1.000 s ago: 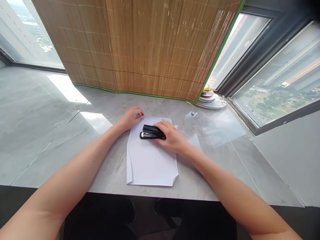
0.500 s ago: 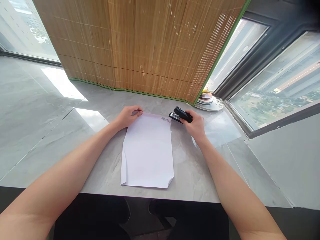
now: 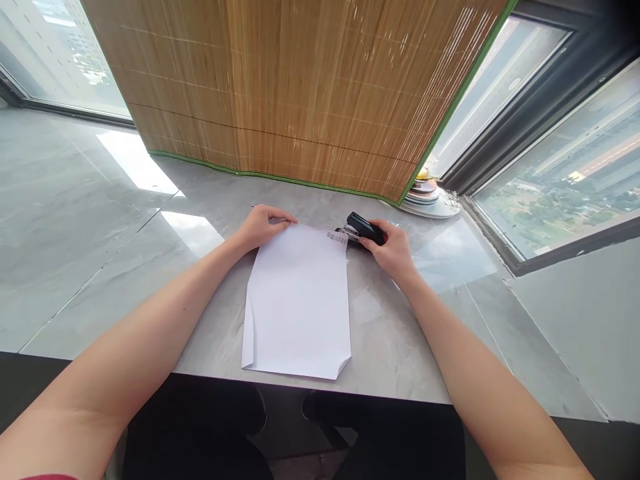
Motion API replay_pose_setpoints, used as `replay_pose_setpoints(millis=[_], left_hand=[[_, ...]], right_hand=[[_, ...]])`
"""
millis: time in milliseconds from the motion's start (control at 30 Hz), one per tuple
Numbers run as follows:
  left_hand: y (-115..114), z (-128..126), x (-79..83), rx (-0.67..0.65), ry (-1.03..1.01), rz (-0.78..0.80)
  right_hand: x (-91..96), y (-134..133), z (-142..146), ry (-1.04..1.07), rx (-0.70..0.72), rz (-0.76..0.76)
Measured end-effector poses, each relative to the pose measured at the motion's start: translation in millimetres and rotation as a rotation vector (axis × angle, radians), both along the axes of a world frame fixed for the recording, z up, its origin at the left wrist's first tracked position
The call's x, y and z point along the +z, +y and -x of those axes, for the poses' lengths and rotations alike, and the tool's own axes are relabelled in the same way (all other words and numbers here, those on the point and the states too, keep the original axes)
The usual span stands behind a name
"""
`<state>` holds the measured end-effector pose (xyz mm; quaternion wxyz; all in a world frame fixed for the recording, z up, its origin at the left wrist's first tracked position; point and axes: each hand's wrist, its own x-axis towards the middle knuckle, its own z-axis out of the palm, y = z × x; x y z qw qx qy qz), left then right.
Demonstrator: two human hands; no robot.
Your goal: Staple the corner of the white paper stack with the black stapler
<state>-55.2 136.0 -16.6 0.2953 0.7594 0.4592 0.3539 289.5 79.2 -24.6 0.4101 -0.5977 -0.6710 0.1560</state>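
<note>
White paper point(image 3: 299, 303) lies on the grey countertop; whether it is one sheet or a stack I cannot tell. Its left edge is folded and its lower right corner curls up. My left hand point(image 3: 264, 227) pinches its top left corner between thumb and fingers. In my right hand point(image 3: 394, 250) is a black stapler point(image 3: 367, 229), gripped from the right. The stapler's jaws are parted at the paper's top right corner, and the lower jaw is partly hidden by the paper. A row of small dark marks point(image 3: 337, 237), apparently staples, runs along that corner's top edge.
A bamboo blind point(image 3: 300, 93) with green edging hangs down behind the paper. Stacked plates or discs point(image 3: 425, 198) stand at the back right near the window point(image 3: 565, 193). A clear plastic sheet point(image 3: 460, 257) lies right of my right hand. The countertop's front edge point(image 3: 400, 395) is close to me.
The stapler has moved left relative to the paper, its jaws now at the paper's top right corner. My left hand's fingertips have shifted slightly right along the top edge. The view has turned a little.
</note>
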Motion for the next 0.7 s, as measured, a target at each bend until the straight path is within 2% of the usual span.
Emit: replay_pose_setpoints(millis=[433,600,700], left_hand=[[-0.9,3.3,3.4,0.045,-0.031,0.066],[-1.1,3.6,3.9,0.07,-0.076,0.085],[-2.0,3.1,4.3,0.08,-0.092,0.097]], right_hand=[[17.7,-12.4,4.1,-0.139,0.024,-0.065],[15.4,-9.3,-5.6,-0.071,0.02,0.09],[12.9,-8.0,-7.7,-0.055,0.033,0.115]])
